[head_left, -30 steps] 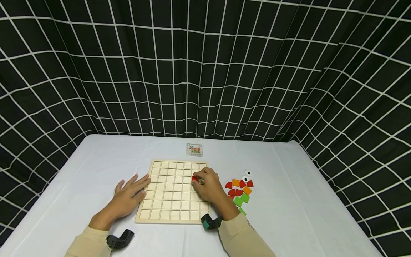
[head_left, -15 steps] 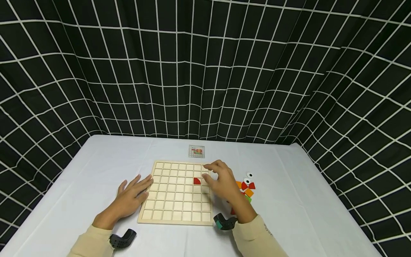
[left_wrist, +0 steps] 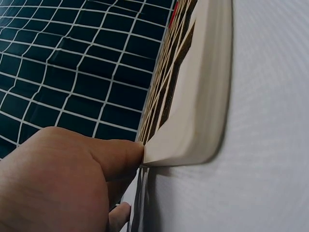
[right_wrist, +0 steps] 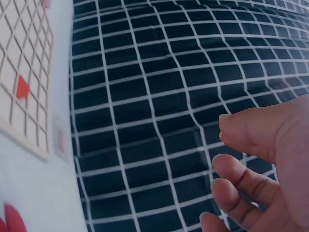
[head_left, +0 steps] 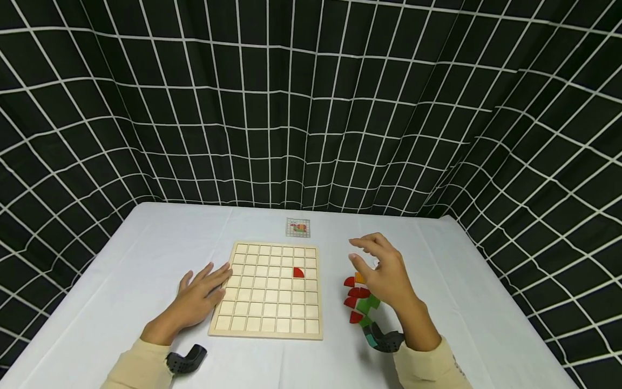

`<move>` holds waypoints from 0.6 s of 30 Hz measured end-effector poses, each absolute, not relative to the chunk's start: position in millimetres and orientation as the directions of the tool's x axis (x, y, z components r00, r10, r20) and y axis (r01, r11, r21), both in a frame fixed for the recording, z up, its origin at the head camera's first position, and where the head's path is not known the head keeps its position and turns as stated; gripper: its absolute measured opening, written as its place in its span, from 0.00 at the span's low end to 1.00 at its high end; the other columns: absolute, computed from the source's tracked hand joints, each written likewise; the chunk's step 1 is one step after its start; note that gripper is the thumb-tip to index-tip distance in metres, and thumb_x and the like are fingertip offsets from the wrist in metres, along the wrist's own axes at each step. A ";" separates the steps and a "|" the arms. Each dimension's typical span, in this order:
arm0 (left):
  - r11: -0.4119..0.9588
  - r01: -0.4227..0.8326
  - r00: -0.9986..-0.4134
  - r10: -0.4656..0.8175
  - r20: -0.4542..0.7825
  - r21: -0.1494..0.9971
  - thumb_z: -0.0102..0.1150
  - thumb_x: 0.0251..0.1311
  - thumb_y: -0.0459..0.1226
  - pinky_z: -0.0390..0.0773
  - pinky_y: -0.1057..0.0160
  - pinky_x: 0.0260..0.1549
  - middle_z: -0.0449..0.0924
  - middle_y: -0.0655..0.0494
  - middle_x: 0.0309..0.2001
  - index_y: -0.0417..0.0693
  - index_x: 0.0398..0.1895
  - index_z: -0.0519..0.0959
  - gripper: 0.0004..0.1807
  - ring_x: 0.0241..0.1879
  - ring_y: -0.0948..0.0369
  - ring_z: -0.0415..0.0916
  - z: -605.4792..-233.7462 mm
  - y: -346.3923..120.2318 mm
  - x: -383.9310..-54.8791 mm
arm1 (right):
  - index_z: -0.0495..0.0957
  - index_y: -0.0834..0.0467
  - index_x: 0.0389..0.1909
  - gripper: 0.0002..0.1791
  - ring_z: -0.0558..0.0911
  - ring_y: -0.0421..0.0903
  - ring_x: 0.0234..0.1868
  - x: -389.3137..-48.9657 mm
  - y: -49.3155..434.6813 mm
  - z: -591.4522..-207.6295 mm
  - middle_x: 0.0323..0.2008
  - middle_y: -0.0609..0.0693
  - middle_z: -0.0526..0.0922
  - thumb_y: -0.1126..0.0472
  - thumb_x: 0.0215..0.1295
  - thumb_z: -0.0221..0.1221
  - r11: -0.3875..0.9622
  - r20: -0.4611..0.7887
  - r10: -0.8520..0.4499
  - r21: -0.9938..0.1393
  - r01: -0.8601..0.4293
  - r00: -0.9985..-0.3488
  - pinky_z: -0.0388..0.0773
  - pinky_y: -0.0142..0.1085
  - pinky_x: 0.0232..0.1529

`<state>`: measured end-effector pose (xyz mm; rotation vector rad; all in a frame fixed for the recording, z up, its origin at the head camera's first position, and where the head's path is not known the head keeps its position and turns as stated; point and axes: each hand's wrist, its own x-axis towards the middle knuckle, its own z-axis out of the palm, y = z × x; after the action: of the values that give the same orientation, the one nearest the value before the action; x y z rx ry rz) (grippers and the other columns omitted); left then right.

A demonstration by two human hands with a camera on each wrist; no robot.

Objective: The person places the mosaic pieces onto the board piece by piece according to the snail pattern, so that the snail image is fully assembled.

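A square wooden grid board point(head_left: 264, 294) lies on the table, holding one red quarter-circle tile point(head_left: 298, 273) in a cell toward its right side. My left hand point(head_left: 198, 301) rests at the board's left edge, fingers spread and fingertips on the frame. In the left wrist view, that hand point(left_wrist: 72, 179) touches the board's frame point(left_wrist: 203, 96) near a corner. My right hand point(head_left: 389, 273) is raised over the loose tiles to the right of the board, thumb and fingers apart, holding nothing. It hides part of the pile. The right wrist view shows the same hand point(right_wrist: 265, 169) with fingers loosely bent.
Loose red tiles point(head_left: 358, 292), green tiles point(head_left: 363, 306) and an orange tile point(head_left: 359, 278) lie right of the board. Behind the board is a small picture card point(head_left: 298, 228) with a coloured design on a grid. A black curtain point(head_left: 301, 108) with white lines surrounds the table.
My right hand has let go of the red quarter-circle tile in its cell and moved right, off the board to above the loose tiles. My left hand stays at the board's edge.
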<state>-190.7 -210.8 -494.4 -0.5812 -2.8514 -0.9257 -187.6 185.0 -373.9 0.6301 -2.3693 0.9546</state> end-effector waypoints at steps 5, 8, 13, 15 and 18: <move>0.735 0.385 -0.922 0.334 0.197 0.558 0.50 0.70 0.36 0.31 0.33 0.62 0.61 0.47 0.70 0.40 0.67 0.69 0.23 0.70 0.39 0.46 -492.9 -211.7 -190.6 | 0.84 0.58 0.47 0.17 0.76 0.48 0.41 -177.4 205.8 -370.9 0.43 0.47 0.79 0.73 0.55 0.66 0.640 0.640 -0.200 -0.488 -0.594 -0.742 0.75 0.35 0.32; 0.730 0.390 -0.920 0.338 0.198 0.561 0.50 0.70 0.36 0.31 0.33 0.61 0.61 0.47 0.70 0.41 0.67 0.69 0.24 0.70 0.38 0.47 -492.7 -212.8 -190.9 | 0.84 0.58 0.46 0.17 0.76 0.47 0.41 -170.8 213.3 -373.5 0.42 0.46 0.79 0.73 0.55 0.67 0.656 0.633 -0.192 -0.486 -0.578 -0.750 0.76 0.35 0.31; 0.728 0.392 -0.919 0.342 0.197 0.562 0.50 0.70 0.37 0.31 0.34 0.62 0.61 0.47 0.70 0.41 0.67 0.69 0.24 0.70 0.38 0.46 -493.2 -212.7 -191.0 | 0.84 0.57 0.45 0.18 0.76 0.43 0.42 -160.6 222.2 -391.9 0.41 0.43 0.79 0.72 0.53 0.69 0.669 0.594 -0.184 -0.507 -0.543 -0.783 0.74 0.37 0.37; 0.729 0.391 -0.919 0.342 0.196 0.561 0.50 0.70 0.37 0.31 0.34 0.62 0.61 0.48 0.70 0.41 0.67 0.69 0.24 0.70 0.39 0.46 -493.2 -212.3 -190.7 | 0.84 0.57 0.45 0.18 0.77 0.43 0.42 -156.8 224.4 -401.8 0.40 0.42 0.79 0.71 0.52 0.70 0.666 0.581 -0.184 -0.519 -0.536 -0.793 0.74 0.36 0.37; 0.732 0.387 -0.921 0.340 0.193 0.561 0.50 0.70 0.38 0.31 0.34 0.62 0.61 0.48 0.70 0.41 0.68 0.68 0.24 0.70 0.39 0.46 -493.0 -211.9 -190.2 | 0.84 0.57 0.43 0.17 0.77 0.42 0.43 -151.2 225.7 -415.8 0.39 0.41 0.79 0.70 0.51 0.71 0.657 0.564 -0.195 -0.532 -0.534 -0.802 0.73 0.33 0.39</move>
<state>-190.2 -211.9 -493.0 -0.5999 -2.8514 -0.9501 -151.2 225.7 -415.8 0.5685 -2.4103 0.9820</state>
